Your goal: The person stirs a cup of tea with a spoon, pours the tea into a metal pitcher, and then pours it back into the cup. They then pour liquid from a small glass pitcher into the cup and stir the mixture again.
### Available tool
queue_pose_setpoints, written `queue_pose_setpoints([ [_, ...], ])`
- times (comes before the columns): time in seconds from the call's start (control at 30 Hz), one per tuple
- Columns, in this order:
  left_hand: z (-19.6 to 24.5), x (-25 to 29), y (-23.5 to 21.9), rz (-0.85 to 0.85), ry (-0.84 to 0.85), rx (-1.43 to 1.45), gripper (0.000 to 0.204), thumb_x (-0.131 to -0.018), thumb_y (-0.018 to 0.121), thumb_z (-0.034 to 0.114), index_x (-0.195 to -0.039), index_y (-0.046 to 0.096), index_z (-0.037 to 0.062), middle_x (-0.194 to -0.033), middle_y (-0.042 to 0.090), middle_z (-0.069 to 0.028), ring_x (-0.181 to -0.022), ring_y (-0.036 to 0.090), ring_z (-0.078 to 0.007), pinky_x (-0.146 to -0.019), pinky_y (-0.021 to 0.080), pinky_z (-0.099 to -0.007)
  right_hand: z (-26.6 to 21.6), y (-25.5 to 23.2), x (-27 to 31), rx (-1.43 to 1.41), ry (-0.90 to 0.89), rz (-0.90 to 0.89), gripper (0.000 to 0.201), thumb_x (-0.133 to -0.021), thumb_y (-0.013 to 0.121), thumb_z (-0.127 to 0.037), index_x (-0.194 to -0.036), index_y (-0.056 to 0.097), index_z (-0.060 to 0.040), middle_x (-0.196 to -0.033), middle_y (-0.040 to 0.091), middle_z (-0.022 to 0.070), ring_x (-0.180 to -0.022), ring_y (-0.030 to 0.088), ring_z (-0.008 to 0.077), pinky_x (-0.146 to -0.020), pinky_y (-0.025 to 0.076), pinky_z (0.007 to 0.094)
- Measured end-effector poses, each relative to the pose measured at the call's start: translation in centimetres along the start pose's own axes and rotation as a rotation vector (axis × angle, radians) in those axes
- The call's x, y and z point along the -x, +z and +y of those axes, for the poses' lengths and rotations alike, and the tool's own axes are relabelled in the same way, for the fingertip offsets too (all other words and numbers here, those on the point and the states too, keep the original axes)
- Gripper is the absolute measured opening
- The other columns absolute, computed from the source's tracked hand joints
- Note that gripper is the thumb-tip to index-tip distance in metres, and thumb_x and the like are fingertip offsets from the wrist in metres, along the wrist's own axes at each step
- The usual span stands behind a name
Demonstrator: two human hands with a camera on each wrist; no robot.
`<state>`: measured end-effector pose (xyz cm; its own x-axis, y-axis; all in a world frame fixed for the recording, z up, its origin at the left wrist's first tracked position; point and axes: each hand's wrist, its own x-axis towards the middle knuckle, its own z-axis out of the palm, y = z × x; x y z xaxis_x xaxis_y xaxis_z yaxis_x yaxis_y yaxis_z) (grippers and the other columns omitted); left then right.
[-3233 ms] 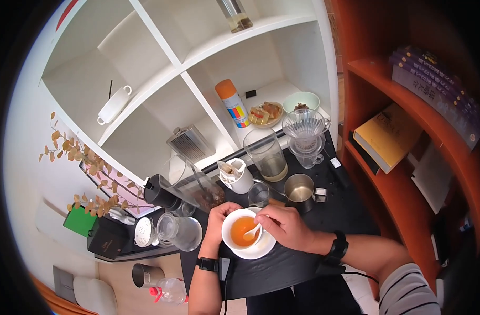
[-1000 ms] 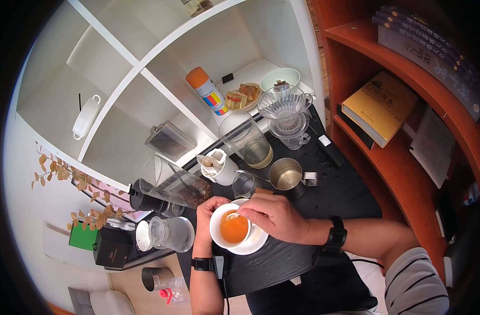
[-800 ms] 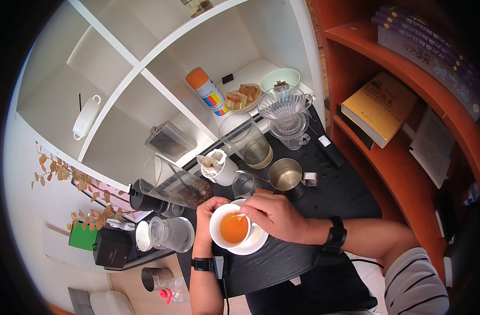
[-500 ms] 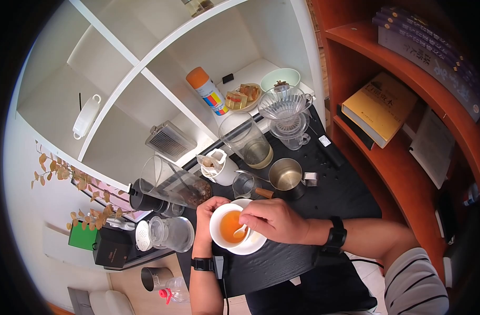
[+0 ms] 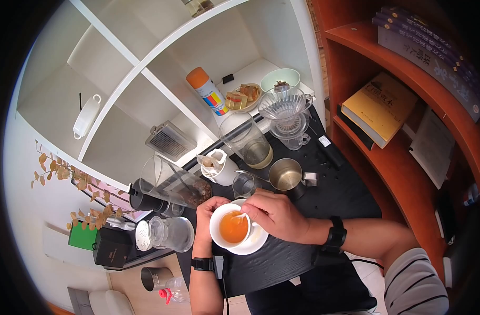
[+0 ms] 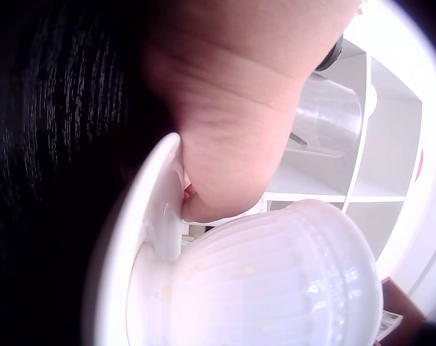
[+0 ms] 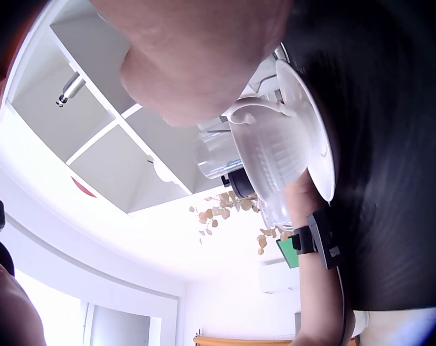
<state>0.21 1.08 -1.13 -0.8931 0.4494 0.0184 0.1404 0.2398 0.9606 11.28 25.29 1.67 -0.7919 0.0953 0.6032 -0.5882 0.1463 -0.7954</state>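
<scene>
A white teacup (image 5: 215, 231) with fluted sides holds amber liquid (image 5: 233, 229) and stands on a white saucer (image 5: 258, 242). My left hand (image 5: 208, 211) grips the saucer's rim on the left side; the left wrist view shows that hand (image 6: 232, 144) at the saucer's edge (image 6: 142, 209), close beside the cup (image 6: 275, 277). With thumb and fingers, my right hand (image 5: 277, 214) pinches the handle of a white spoon (image 5: 242, 216) whose bowl is in the liquid. The cup's looped handle (image 7: 257, 108) shows under my right hand in the right wrist view.
Behind the cup on the black table (image 5: 298, 262) stand a small glass pitcher (image 5: 245, 185), a metal cup (image 5: 285, 176), a white mug (image 5: 219, 168) with a drip bag, and tall glass vessels (image 5: 245, 139). A glass jar (image 5: 171, 233) sits to the left. A white shelf (image 5: 145, 63) rises behind.
The spoon shifts about in the cup, its bowl more visible half a second ago than now. My left hand stays at the saucer. The head view has turned since the oldest frame.
</scene>
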Motion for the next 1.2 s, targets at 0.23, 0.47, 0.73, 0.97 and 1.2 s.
queue_pose_setpoints([
  [0.23, -0.29, -0.09, -0.14, -0.009, -0.006, 0.037, 0.016, -0.091, 0.081, 0.003, -0.106, 0.076, -0.0015, -0.095, 0.078, -0.004, -0.083, 0.07, -0.0081, -0.075, 0.057, -0.0234, -0.69, -0.39, 0.12, -0.057, 0.009, -0.126, 0.02, -0.105, 0.067, -0.015, -0.093, 0.064, 0.0004, -0.083, 0.068, 0.0158, -0.076, 0.068, 0.0333, -0.068, 0.052, 0.041],
  [0.47, -0.02, -0.03, 0.01, -0.004, -0.015, 0.04, 0.017, -0.091, 0.082, 0.003, -0.106, 0.076, -0.0012, -0.095, 0.078, -0.0038, -0.082, 0.07, -0.0079, -0.075, 0.056, -0.0233, 0.12, 0.04, -0.04, -0.01, -0.1, -0.014, 0.015, -0.104, 0.069, -0.014, -0.101, 0.069, 0.0005, -0.087, 0.069, 0.0158, -0.077, 0.068, 0.0334, -0.068, 0.052, 0.0407],
  [0.73, -0.04, -0.04, 0.05, 0.003, -0.004, 0.018, 0.016, -0.09, 0.082, 0.003, -0.105, 0.076, -0.0011, -0.094, 0.078, -0.0032, -0.082, 0.07, -0.0076, -0.074, 0.056, -0.023, -0.12, -0.01, -0.13, -0.006, -0.024, 0.029, 0.014, -0.104, 0.069, -0.013, -0.1, 0.069, 0.0012, -0.087, 0.067, 0.0158, -0.077, 0.067, 0.0331, -0.068, 0.052, 0.0409],
  [0.97, -0.04, -0.04, 0.02, 0.001, -0.01, 0.027, 0.015, -0.091, 0.081, 0.002, -0.105, 0.076, -0.0012, -0.094, 0.078, -0.0034, -0.082, 0.07, -0.0078, -0.073, 0.057, -0.0231, -0.52, -0.28, 0.08, -0.04, -0.015, -0.085, 0.021, -0.105, 0.068, -0.016, -0.093, 0.064, 0.0009, -0.081, 0.066, 0.0163, -0.074, 0.068, 0.0337, -0.067, 0.052, 0.0411],
  [1.2, -0.08, -0.06, 0.03, -0.003, -0.01, 0.035, 0.016, -0.091, 0.081, 0.002, -0.106, 0.075, -0.0014, -0.094, 0.078, -0.004, -0.081, 0.07, -0.0079, -0.074, 0.057, -0.0232, -0.5, -0.17, 0.15, -0.093, -0.04, -0.102, 0.018, -0.105, 0.068, -0.016, -0.097, 0.067, 0.0004, -0.085, 0.07, 0.017, -0.074, 0.069, 0.0334, -0.067, 0.053, 0.0403],
])
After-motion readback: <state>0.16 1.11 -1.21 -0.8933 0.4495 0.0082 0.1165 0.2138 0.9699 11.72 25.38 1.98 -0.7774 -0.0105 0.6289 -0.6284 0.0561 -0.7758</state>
